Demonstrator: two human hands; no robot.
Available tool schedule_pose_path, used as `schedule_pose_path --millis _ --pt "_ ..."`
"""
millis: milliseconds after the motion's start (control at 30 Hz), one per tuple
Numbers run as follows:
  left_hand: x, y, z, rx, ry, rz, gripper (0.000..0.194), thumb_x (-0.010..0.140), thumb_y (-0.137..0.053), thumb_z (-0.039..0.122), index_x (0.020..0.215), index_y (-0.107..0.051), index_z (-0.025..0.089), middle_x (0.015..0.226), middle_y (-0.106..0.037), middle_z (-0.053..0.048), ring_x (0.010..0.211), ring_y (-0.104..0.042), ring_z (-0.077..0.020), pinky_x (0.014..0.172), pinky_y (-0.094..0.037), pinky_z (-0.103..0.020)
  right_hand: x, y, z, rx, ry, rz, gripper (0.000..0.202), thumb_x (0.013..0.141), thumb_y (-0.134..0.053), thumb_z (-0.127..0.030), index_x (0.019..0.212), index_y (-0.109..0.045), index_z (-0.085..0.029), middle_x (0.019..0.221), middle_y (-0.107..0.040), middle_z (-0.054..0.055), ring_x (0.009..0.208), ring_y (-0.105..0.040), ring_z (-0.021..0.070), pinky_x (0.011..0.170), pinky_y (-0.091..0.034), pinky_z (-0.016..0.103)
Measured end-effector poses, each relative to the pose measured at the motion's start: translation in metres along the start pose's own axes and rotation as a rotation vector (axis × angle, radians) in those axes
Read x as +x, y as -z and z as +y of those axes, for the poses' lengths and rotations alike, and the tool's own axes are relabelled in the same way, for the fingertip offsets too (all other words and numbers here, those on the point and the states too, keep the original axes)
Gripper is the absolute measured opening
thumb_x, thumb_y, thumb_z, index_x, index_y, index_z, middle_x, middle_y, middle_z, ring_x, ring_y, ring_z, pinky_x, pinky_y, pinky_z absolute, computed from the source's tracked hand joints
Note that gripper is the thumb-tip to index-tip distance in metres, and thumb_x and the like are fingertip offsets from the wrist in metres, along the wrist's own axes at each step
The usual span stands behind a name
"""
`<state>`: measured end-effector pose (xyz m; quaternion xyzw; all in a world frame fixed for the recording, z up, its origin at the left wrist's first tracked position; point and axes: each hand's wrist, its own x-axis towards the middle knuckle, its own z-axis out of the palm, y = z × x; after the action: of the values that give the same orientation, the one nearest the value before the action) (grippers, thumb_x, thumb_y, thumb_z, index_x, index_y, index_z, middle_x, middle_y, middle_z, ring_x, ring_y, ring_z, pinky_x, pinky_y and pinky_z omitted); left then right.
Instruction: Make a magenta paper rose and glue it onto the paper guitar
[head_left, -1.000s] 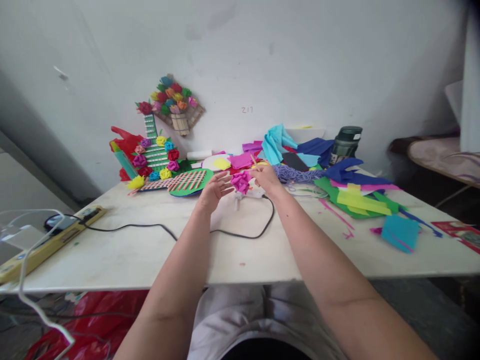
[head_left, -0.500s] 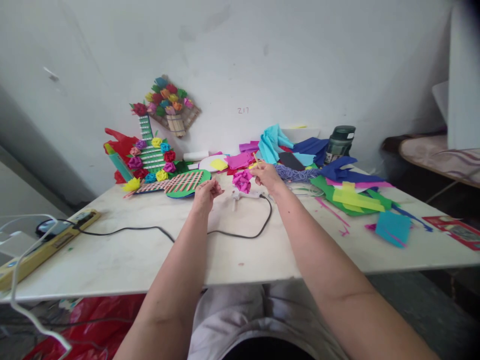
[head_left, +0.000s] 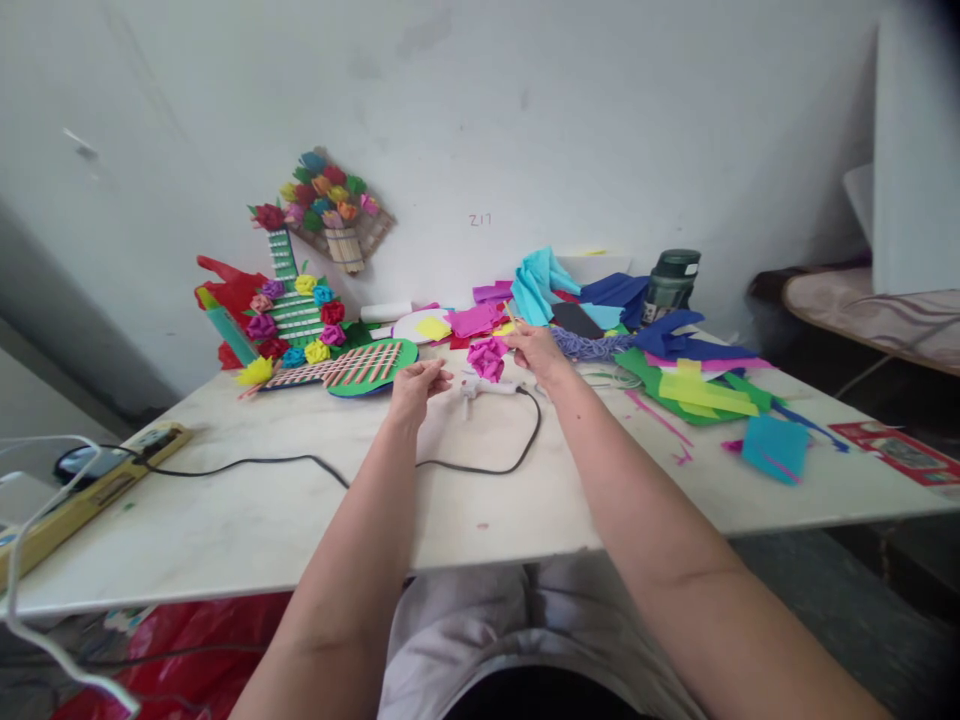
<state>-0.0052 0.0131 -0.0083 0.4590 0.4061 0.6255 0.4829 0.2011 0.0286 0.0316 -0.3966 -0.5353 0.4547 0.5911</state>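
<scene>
Flower [head_left: 487, 358]: pink, near the glue gun [head_left: 499, 387]
Right hand [head_left: 536, 352]: pinches the flower, behind the glue gun
Left hand [head_left: 420, 388]: fingers curled closed, left of the glue gun; can't tell if anything's inside
Bottle [head_left: 670, 290]: well right of the glue gun

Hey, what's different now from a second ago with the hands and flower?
The left hand has curled its spread fingers in, leaving a wider gap to the pink flower. The view swung slightly right. The right hand still holds the flower, and the white glue gun stayed on the table.
</scene>
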Motion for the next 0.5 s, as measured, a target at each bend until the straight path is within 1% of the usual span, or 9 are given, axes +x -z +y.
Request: schedule_pose_path --millis 133,233,300,400,433,500 --pt "-0.0011 0.0001 0.0014 0.040 0.014 0.014 0.038 0.051 -0.084 0.039 0.063 -0.058 0.012 0.057 -0.065 -0.004 0.046 -0.058 -0.0099 0.052 -0.051 -0.022 -0.0004 0.0022 -0.0003 0.040 0.007 -0.024 0.022 0.059 -0.064 -0.021 0.050 -0.044 -0.018 0.046 -0.038 -0.007 0.035 -0.025 0.0026 0.036 -0.014 0.021" --pt "-0.0013 0.0007 0.0024 0.051 0.013 -0.001 0.038 0.053 -0.081 0.040 0.057 -0.054 0.014 0.051 -0.061 -0.002 0.044 -0.056 -0.0101 0.048 -0.049 -0.021 -0.0020 0.0022 -0.0020 0.056 0.006 -0.043 0.022 0.058 -0.065 -0.022 0.050 -0.045 -0.018 0.045 -0.037 -0.008 0.035 -0.024 0.0017 0.036 -0.013 0.021" --pt "-0.0008 0.0009 0.0025 0.044 0.012 0.034 0.038 0.058 -0.076 0.043 0.053 -0.049 0.016 0.044 -0.055 0.000 0.038 -0.050 -0.0087 0.044 -0.047 -0.021 -0.0028 0.0019 -0.0027 0.053 0.004 -0.054 0.023 0.057 -0.065 -0.022 0.050 -0.044 -0.018 0.045 -0.036 -0.008 0.035 -0.024 0.0015 0.036 -0.013 0.020" --pt "0.0006 0.0009 0.0022 0.039 0.020 0.120 0.043 0.065 -0.070 0.046 0.050 -0.039 0.020 0.037 -0.045 0.004 0.031 -0.037 -0.0061 0.040 -0.044 -0.022 -0.0028 0.0014 -0.0023 0.050 0.000 -0.062 0.024 0.057 -0.064 -0.022 0.050 -0.042 -0.019 0.044 -0.033 -0.009 0.035 -0.023 0.0016 0.035 -0.012 0.020" --pt "0.0011 0.0008 0.0020 0.045 0.021 0.137 0.045 0.066 -0.069 0.047 0.050 -0.037 0.020 0.037 -0.043 0.004 0.030 -0.033 -0.0054 0.040 -0.044 -0.022 -0.0026 0.0014 -0.0020 0.050 -0.002 -0.062 0.024 0.057 -0.064 -0.022 0.050 -0.041 -0.019 0.043 -0.032 -0.009 0.035 -0.023 0.0016 0.035 -0.012 0.020" --pt "0.0025 0.0008 0.0011 0.075 0.012 0.154 0.046 0.068 -0.069 0.049 0.052 -0.037 0.020 0.038 -0.043 0.004 0.030 -0.031 -0.0049 0.041 -0.045 -0.022 -0.0022 0.0014 -0.0010 0.047 -0.011 -0.064 0.025 0.058 -0.065 -0.022 0.052 -0.041 -0.019 0.042 -0.032 -0.010 0.034 -0.022 0.0018 0.035 -0.012 0.020"
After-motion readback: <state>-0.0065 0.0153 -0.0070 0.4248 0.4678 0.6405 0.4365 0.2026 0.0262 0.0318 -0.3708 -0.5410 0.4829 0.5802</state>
